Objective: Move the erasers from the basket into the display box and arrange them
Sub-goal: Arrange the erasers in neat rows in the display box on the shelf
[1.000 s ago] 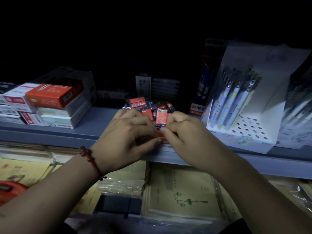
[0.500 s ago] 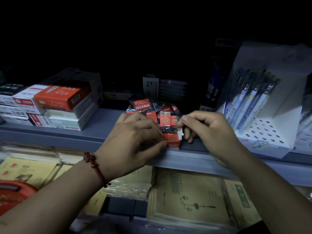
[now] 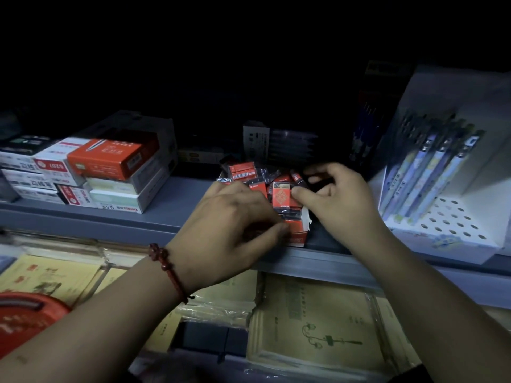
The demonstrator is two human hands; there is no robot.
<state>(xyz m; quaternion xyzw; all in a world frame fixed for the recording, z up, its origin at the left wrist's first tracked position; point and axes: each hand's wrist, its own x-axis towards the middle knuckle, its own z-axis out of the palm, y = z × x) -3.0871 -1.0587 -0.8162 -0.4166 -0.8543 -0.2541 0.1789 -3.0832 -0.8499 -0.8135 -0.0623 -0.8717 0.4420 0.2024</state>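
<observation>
A small red display box [image 3: 298, 233] sits at the front edge of the grey shelf [image 3: 177, 194], heaped with several red-and-black wrapped erasers [image 3: 243, 170]. My left hand [image 3: 226, 233] covers the box's left front, fingers curled against the box and the erasers there. My right hand [image 3: 337, 200] reaches in from the right; its thumb and forefinger pinch an upright red eraser marked 2B [image 3: 282, 193] at the top of the heap. A red basket [image 3: 25, 316] shows at the lower left, mostly out of frame.
Stacked red and white stationery boxes [image 3: 105, 172] stand on the shelf to the left. A white pen display stand [image 3: 442, 189] with several pens is on the right. Wrapped yellow notebooks [image 3: 312, 327] lie on the lower shelf. The back of the shelf is dark.
My right hand has shifted right and back off the box front, onto the upright 2B eraser. My left hand stays on the box's left front.
</observation>
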